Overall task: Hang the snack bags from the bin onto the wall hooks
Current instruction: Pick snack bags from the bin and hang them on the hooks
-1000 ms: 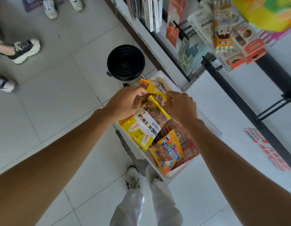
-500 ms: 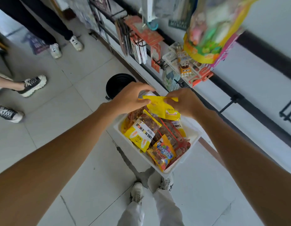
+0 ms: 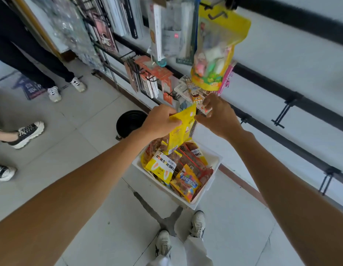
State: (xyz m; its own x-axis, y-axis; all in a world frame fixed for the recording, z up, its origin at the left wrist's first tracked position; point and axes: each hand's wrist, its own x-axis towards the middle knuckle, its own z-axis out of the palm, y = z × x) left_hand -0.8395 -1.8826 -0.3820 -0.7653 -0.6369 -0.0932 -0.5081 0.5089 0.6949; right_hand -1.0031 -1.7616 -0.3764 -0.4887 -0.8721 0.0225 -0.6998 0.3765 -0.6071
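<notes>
A floor (image 3: 70, 143) of pale grey tiles is evenly lit; a white wall (image 3: 282, 70) on the right is crossed by black rails (image 3: 266, 132), and a round black stool (image 3: 129, 120) is set near its foot

Black round stool (image 3: 130, 121) on tiled floor (image 3: 74, 150), bystanders' sneakers (image 3: 27, 133) to its left

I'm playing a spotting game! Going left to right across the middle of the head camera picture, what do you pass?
Black-and-white sneaker, black stool, left hand, yellow snack bag, right hand, empty wall hook.
</notes>
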